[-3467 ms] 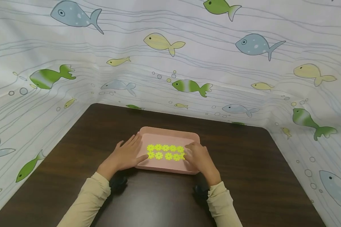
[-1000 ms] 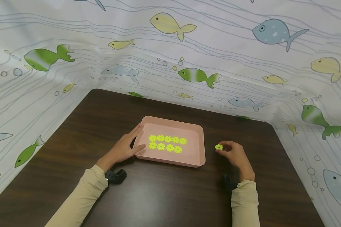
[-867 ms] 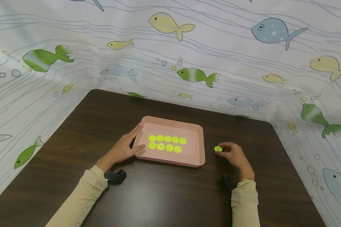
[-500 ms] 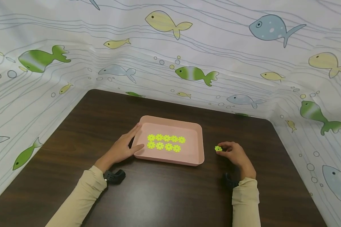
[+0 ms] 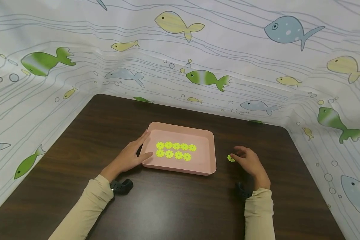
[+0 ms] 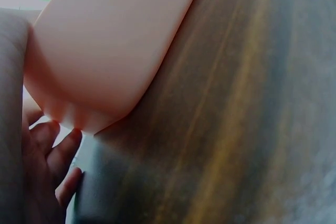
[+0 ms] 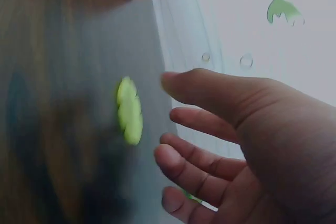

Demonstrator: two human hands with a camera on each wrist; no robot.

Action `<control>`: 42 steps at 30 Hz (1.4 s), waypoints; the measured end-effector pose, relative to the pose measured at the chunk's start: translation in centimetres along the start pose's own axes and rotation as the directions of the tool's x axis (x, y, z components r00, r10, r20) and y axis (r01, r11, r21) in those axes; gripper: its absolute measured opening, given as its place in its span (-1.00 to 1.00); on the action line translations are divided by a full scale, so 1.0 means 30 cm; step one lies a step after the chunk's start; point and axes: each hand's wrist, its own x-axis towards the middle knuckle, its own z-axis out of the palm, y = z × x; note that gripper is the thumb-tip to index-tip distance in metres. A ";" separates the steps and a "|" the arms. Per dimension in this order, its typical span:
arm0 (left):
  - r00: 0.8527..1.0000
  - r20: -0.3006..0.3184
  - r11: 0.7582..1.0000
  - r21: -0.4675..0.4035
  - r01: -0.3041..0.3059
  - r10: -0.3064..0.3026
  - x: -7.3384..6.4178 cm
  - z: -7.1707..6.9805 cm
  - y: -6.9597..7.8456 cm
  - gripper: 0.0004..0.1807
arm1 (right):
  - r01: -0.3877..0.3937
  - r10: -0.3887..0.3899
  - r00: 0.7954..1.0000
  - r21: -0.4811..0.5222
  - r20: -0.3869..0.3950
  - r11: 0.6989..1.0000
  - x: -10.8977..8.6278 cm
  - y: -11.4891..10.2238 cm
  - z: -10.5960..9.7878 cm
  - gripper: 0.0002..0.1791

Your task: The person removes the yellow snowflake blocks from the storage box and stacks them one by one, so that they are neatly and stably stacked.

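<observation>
Nearest the wearer, a pale sleeve (image 5: 81, 206) leads up to the left hand, with a black strap (image 5: 123, 187) at that wrist; another pale sleeve (image 5: 259, 213) sits behind the right hand. The right hand (image 5: 249, 161) is empty, its fingers loosely bent and its thumb apart from them. Just off its thumb, on the side toward the tray, a yellow flower-shaped disc (image 7: 129, 113) lies on the table; the right wrist view shows a gap between disc and fingertips.

The left hand (image 5: 129, 153) rests against the tray, its fingers stretched along the outside of the wall and its thumb over the rim. The pink tray (image 5: 180, 169) sits between the two hands. Inside, past the left thumb's tip, are two rows of similar yellow discs (image 5: 178, 155): four in the row nearer the wearer, five in the farther one.

Dark table (image 5: 168, 206) stretches beyond both hands, up to a white sheet (image 5: 237, 50) printed with green, yellow and blue fish.
</observation>
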 end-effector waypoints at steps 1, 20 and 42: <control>1.000 0.001 1.000 -0.002 0.000 0.000 0.001 -0.002 0.001 -0.08 | 0.016 -0.016 1.000 0.002 -0.023 1.000 0.004 -0.015 0.002 -0.44; 1.000 0.011 1.000 0.008 0.011 -0.011 0.005 0.018 0.003 -0.08 | 0.301 -0.302 0.953 0.010 0.030 0.953 0.134 -0.423 0.230 -0.66; 1.000 0.000 1.000 -0.003 0.018 -0.018 -0.004 0.000 0.013 -0.09 | 0.104 -0.103 0.993 -0.012 0.053 0.994 0.135 -0.401 0.294 -0.62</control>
